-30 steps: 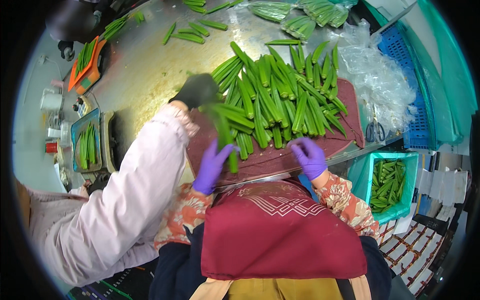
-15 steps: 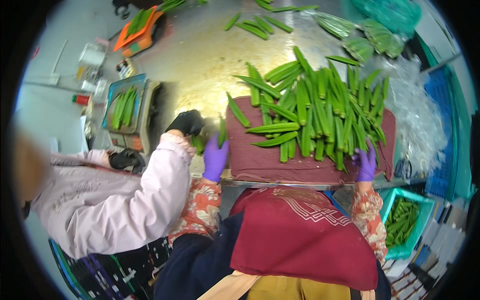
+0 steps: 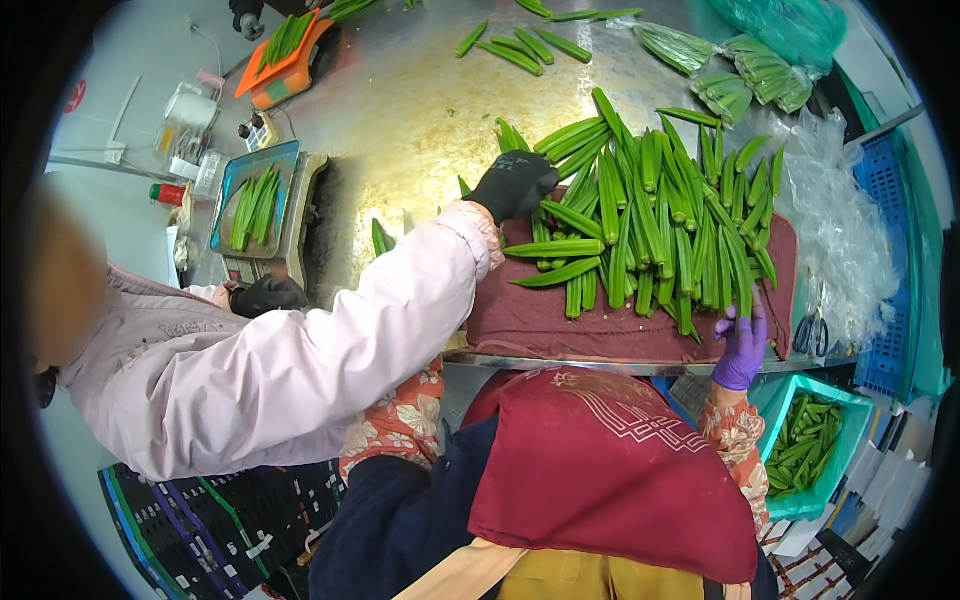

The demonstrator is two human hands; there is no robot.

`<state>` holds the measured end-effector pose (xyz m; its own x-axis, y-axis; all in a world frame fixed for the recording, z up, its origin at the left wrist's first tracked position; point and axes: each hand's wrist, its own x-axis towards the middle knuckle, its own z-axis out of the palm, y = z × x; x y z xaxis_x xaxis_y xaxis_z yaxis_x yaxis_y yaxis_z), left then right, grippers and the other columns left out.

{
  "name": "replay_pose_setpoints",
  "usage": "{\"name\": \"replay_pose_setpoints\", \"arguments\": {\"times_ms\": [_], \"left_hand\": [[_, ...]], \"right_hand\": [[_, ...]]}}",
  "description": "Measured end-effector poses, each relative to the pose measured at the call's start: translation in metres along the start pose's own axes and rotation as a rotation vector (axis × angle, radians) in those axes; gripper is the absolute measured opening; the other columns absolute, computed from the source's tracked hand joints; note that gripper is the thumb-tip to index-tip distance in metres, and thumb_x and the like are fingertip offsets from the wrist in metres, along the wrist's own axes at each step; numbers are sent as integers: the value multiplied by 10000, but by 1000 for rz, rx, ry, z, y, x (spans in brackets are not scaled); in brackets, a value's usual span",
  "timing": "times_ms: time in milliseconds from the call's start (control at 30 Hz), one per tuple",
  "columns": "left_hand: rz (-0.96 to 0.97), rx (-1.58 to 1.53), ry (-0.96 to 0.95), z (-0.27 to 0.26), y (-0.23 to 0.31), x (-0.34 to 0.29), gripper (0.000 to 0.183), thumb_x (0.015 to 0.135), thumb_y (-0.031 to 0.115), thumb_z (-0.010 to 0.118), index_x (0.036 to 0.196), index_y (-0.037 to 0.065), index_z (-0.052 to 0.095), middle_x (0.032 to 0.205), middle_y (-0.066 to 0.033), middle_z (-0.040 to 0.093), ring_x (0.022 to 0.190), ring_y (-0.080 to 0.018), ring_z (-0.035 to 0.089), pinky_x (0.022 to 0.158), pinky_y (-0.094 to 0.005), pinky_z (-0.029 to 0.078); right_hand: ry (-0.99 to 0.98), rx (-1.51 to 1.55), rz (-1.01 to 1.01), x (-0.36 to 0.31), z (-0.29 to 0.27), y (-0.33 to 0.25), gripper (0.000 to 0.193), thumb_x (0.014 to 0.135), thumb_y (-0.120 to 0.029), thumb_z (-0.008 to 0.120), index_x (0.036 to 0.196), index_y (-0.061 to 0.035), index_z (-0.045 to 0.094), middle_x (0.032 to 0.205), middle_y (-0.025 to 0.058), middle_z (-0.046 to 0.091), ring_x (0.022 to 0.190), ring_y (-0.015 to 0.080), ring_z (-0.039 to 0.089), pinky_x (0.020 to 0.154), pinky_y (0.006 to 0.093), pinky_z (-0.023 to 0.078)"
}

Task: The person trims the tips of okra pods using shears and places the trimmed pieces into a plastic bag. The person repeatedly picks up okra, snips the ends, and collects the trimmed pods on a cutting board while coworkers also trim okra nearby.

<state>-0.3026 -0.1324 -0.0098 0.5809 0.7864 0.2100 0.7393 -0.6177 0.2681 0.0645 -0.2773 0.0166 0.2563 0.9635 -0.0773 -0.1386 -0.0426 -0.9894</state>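
Observation:
My right hand, in a purple glove, is at the lower right of a pile of green okra. Its fingers are closed round the lower end of one okra pod at the pile's edge. The pile lies on a dark red cloth. My left hand is hidden behind a co-worker's pale pink sleeve; only my floral left sleeve shows below it. The co-worker's black-gloved hand reaches over the cloth to the left side of the pile.
A scale with okra on a blue tray stands left, near the co-worker's other hand. An orange scale is farther back. Bagged okra, clear plastic bags, scissors and an okra-filled lined crate are right.
The co-worker's black-gloved hand has moved right from beside my left hand to the pile, covering my left hand. My right hand has closed on an okra pod's end.

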Motion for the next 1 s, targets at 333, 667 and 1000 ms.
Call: {"name": "replay_pose_setpoints", "arguments": {"times_ms": [333,667,1000], "left_hand": [[338,42,92,14,-27,-7,149,667,153,571,767,43,560,828,-114,542,874,-321,512,773,-387,426],[250,60,-26,8,-34,-10,127,641,176,591,691,76,530,742,-124,539,780,-321,538,704,-399,435],[187,92,-371,1,-28,-60,50,606,173,646,623,133,622,744,-86,614,769,-292,587,678,-375,458]], "right_hand": [[-53,37,-21,-8,3,0,435,888,-123,400,1304,2,386,886,38,531,652,89,467,595,203,388],[-110,57,-10,-9,7,-3,429,890,-129,425,1297,5,395,892,47,538,659,94,470,620,204,395],[-129,54,11,-14,14,-11,423,891,-138,446,1291,-6,408,891,42,541,662,89,473,630,204,398]]}}
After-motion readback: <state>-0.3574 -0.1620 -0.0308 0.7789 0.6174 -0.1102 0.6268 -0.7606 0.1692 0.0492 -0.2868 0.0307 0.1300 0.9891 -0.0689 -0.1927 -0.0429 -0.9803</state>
